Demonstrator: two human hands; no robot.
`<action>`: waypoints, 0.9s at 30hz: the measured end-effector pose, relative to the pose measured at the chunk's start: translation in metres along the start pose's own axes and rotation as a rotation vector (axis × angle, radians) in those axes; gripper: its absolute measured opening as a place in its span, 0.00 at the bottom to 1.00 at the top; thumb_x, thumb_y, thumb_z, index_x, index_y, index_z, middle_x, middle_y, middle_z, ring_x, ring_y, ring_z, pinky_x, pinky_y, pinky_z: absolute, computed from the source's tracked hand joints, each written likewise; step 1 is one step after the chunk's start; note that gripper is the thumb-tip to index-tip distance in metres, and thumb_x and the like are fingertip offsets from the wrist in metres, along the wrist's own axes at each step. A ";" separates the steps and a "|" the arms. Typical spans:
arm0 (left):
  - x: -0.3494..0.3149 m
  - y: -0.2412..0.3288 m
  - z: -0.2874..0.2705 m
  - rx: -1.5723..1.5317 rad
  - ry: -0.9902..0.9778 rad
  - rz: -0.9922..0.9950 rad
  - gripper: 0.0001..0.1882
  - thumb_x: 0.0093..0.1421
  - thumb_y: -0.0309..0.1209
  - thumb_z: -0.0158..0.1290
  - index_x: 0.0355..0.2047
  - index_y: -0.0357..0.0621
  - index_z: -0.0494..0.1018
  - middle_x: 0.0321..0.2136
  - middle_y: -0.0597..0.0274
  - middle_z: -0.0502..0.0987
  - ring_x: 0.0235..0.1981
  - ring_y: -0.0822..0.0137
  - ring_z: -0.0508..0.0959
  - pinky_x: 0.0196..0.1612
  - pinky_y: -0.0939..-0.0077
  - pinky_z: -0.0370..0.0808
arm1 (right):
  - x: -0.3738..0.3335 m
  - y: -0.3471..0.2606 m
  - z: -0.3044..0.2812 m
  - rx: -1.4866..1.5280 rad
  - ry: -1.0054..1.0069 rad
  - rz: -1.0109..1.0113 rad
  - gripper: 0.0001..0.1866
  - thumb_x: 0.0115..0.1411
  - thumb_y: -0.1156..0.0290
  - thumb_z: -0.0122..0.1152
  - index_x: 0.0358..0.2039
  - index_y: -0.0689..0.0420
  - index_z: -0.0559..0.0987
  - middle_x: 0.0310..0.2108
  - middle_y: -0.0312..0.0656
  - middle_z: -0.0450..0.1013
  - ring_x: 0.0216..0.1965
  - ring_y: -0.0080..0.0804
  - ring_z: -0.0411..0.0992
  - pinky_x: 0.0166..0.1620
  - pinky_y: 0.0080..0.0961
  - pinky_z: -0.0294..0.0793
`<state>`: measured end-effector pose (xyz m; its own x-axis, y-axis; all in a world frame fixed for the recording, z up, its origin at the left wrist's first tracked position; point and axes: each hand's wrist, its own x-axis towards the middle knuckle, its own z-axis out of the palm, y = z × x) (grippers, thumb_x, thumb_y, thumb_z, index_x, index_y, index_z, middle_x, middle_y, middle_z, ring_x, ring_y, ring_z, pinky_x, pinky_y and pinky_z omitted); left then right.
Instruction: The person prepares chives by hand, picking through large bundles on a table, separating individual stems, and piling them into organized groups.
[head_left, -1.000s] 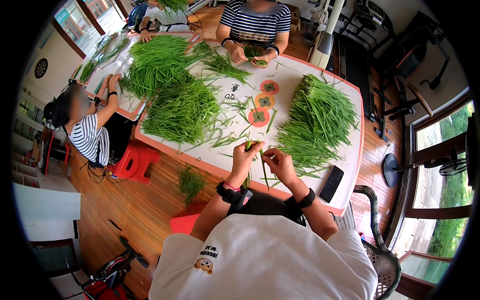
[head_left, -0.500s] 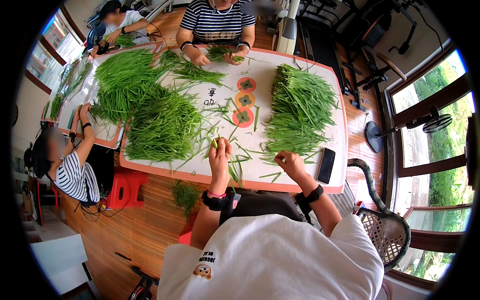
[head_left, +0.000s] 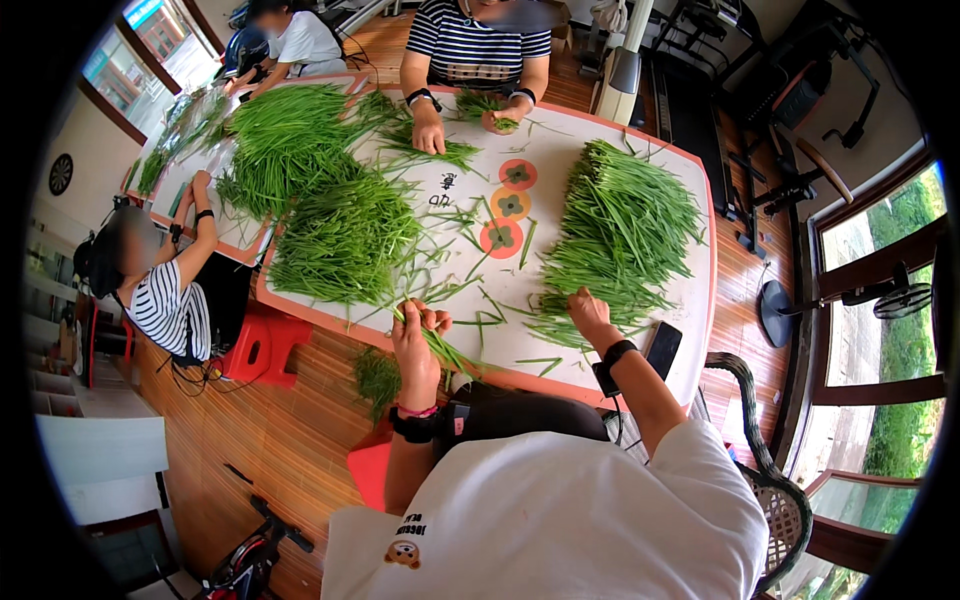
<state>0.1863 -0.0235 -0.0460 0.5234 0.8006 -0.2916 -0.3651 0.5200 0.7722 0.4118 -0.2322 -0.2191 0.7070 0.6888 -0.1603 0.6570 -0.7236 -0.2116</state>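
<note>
Left hand [head_left: 414, 348]: near the table's front edge, fingers closed around a few green stalks [head_left: 446, 349].
Held stalks: they slant out of the fist toward the lower right, over the table rim.
Right hand [head_left: 590, 311]: reaches to the lower left part of the right-hand pile [head_left: 632, 225], fingertips drawn together; whether they grip a stalk, I cannot tell.
Right-hand pile: long green stalks, spreading from the right fingers up and away along the table [head_left: 552, 142].
Left-hand heap [head_left: 345, 240]: a thick mass of similar stalks, beyond the left hand and to its left.
Loose pieces [head_left: 487, 318]: scattered on the tabletop between the two hands.
Phone [head_left: 664, 346]: dark, lying just right of the right wrist.
Across the table: a person in a striped shirt [head_left: 475, 50] has one hand on a small bunch [head_left: 458, 156].
</note>
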 end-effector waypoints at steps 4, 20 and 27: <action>-0.009 -0.028 -0.011 0.022 -0.026 -0.036 0.12 0.63 0.40 0.43 0.28 0.45 0.65 0.15 0.75 0.56 0.16 0.80 0.57 0.20 0.85 0.54 | -0.006 0.000 0.001 0.011 0.008 -0.027 0.07 0.50 0.65 0.54 0.27 0.53 0.75 0.35 0.43 0.68 0.32 0.46 0.72 0.32 0.41 0.71; -0.042 -0.106 0.053 0.530 -0.119 -0.137 0.11 0.56 0.34 0.54 0.33 0.38 0.77 0.15 0.79 0.59 0.16 0.84 0.53 0.19 0.85 0.50 | -0.068 -0.069 -0.102 0.781 0.118 -0.417 0.08 0.50 0.68 0.60 0.29 0.56 0.73 0.24 0.39 0.74 0.23 0.35 0.73 0.26 0.28 0.71; -0.035 -0.093 0.032 0.356 0.090 -0.020 0.13 0.63 0.41 0.44 0.26 0.48 0.67 0.20 0.74 0.67 0.19 0.84 0.56 0.22 0.89 0.54 | -0.041 -0.002 -0.031 0.475 0.010 -0.103 0.10 0.52 0.61 0.58 0.30 0.52 0.77 0.27 0.41 0.74 0.27 0.38 0.74 0.29 0.32 0.72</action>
<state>0.2267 -0.1090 -0.0894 0.4519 0.8228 -0.3448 -0.0566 0.4122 0.9093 0.3902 -0.2604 -0.1822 0.6484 0.7538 -0.1063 0.5333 -0.5494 -0.6433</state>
